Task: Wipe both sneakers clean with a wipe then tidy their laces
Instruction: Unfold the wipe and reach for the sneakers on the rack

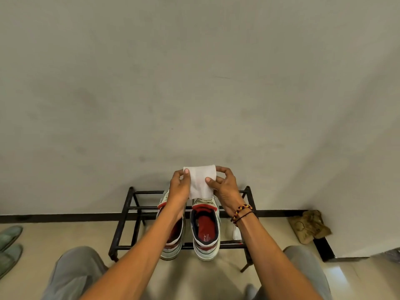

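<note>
— Sneakers (204,226) parked side by side on the top rails of the black rack (124,215), heels nearest, toes toward the wall. Red insoles showing, laces mostly hidden behind the hands.

— And the wipe (200,182)?

— Held up above the toes, apart from both shoes. Pinched at its left edge by the left hand (179,185), thumb in front; gripped at the right edge by the right hand (225,187), thumb pressed on the face, fingers curled behind. Looks folded into a neat pad — probably so as to give a firm wiping face.

— Any wiping begun?

— Seemingly not yet; no contact with either shoe. Raised like that likely for squaring up the fold before going down.

— Anything else about?

— Something white (236,231) on the rack just right of the right shoe — possibly the wipe packet, hard to tell. Beaded bracelet (241,211) on the right wrist. Green slippers (9,245) on the floor far left, crumpled brown cloth (309,226) in the right corner.
</note>
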